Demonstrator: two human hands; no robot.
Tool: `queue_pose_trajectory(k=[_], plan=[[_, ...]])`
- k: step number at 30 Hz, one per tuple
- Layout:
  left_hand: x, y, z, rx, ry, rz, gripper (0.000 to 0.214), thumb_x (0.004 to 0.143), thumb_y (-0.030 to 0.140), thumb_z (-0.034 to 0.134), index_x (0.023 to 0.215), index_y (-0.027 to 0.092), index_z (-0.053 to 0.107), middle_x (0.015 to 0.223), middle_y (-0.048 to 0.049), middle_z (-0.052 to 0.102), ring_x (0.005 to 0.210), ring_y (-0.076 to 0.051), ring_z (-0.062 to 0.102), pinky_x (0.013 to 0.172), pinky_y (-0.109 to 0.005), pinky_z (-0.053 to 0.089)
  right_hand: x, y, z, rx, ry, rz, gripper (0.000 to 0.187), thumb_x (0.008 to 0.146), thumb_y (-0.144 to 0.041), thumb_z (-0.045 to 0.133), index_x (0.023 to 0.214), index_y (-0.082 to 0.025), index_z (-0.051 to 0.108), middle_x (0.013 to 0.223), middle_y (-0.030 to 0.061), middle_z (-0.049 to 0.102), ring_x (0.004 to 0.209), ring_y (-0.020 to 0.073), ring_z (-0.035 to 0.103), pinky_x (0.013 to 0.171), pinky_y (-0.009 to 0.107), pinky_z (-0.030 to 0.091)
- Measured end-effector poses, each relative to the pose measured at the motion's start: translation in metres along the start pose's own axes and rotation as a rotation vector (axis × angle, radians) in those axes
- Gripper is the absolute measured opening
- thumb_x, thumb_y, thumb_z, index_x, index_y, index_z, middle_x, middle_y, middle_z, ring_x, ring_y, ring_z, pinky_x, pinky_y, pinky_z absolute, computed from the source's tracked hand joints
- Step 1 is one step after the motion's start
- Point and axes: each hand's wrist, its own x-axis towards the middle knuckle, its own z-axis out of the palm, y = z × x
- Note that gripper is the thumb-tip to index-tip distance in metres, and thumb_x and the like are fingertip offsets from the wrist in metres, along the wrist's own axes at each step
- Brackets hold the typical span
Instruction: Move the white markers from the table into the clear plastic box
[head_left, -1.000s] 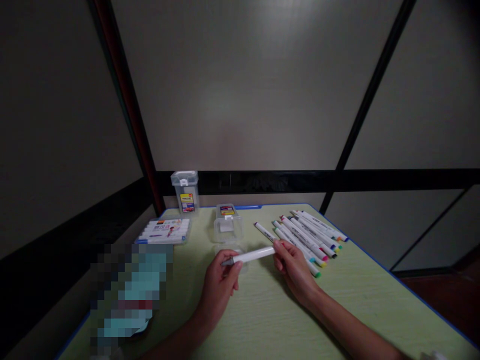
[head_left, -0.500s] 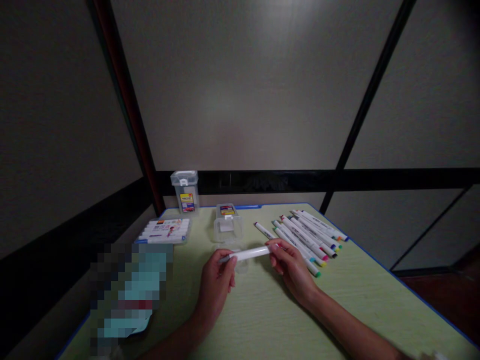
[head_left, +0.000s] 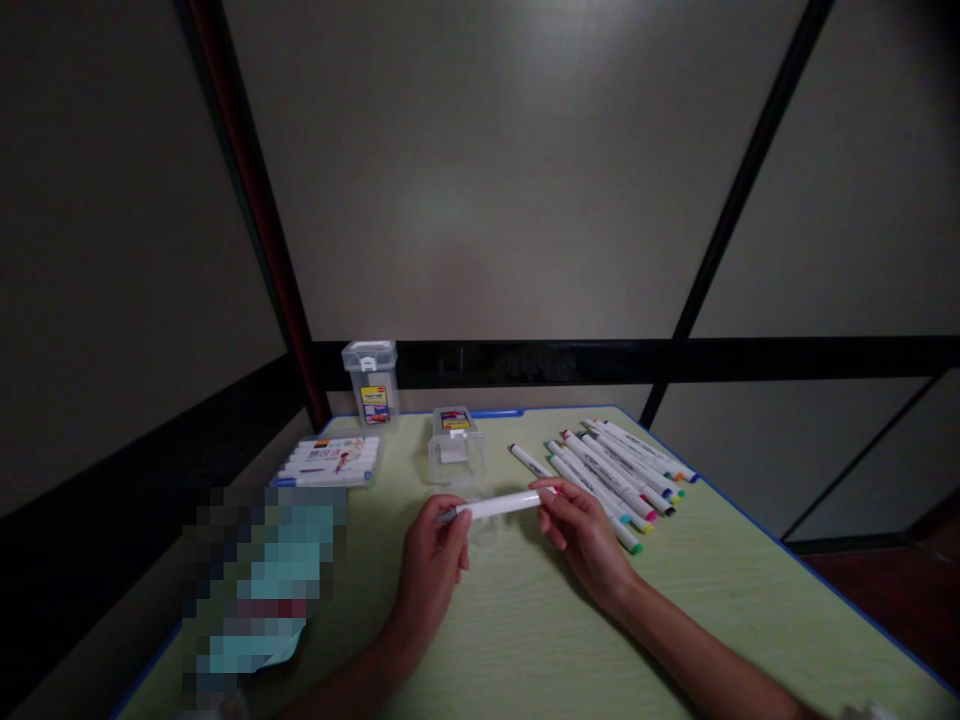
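Between my two hands is a white marker [head_left: 501, 504], held nearly level above the table. My left hand [head_left: 437, 555] pinches its grey-capped end, and my right hand [head_left: 583, 530] grips the opposite end, where a bit of red shows. Just behind and below the marker lies a clear plastic piece [head_left: 484, 530], partly covered by the hands and the marker. To the right, several white markers [head_left: 611, 470] with coloured ends lie side by side in a loose fan. One dark-tipped marker [head_left: 527, 459] lies a little apart, its near end hidden by my right hand.
On the light green table [head_left: 517, 640], a clear open box [head_left: 457, 455] lies at the back middle. A lidded clear box [head_left: 373, 385] stands at the back left. Before it lies a flat marker case [head_left: 330, 461]. A pixelated teal object [head_left: 277, 580] is at the left edge.
Both hands keep their hold on the marker and have hardly moved. The marker's grey end sits very slightly higher; everything else on the table stays put.
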Motion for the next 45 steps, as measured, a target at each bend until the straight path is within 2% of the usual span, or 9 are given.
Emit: queue_pose_trajectory(k=[10,23,35,45], plan=[[-0.001,-0.002,-0.001,-0.013,-0.011,0.007,0.022,0.070,0.035,0.057,0.079,0.016,0.051,0.039,0.0100,0.041,0.033,-0.005,0.035,0.032,-0.014,0.026,0.000,0.002,-0.001,-0.111,0.013,-0.021,0.031,0.064,-0.045,0.069,0.068,-0.015,0.059,0.038,-0.0056,0.046,0.034,0.0046,0.029,0.035,0.019,0.015],[-0.002,0.003,0.000,-0.007,-0.016,-0.009,0.023,0.068,0.034,0.058,0.079,0.014,0.054,0.040,0.0090,0.042,0.033,-0.006,0.036,0.032,-0.015,0.027,0.002,0.008,-0.007,-0.212,0.095,-0.057,0.044,0.067,-0.052,0.064,0.048,-0.017,0.044,0.037,-0.0059,0.038,0.037,0.0057,0.026,0.040,0.023,0.017],[-0.006,0.007,0.002,-0.038,-0.034,0.009,0.020,0.065,0.028,0.059,0.079,0.016,0.052,0.047,0.0078,0.047,0.035,-0.005,0.038,0.032,-0.015,0.027,0.004,0.010,-0.010,-0.236,0.148,-0.057,0.049,0.068,-0.053,0.061,0.040,-0.018,0.042,0.035,-0.0044,0.035,0.037,0.0071,0.026,0.040,0.024,0.018],[-0.004,0.006,0.003,-0.033,-0.062,0.013,0.019,0.065,0.030,0.060,0.074,0.016,0.052,0.044,0.0088,0.044,0.033,-0.004,0.037,0.031,-0.015,0.026,0.003,0.005,-0.004,-0.090,0.126,-0.046,0.041,0.063,-0.049,0.068,0.050,-0.018,0.046,0.035,-0.0071,0.036,0.036,0.0053,0.023,0.039,0.023,0.013]])
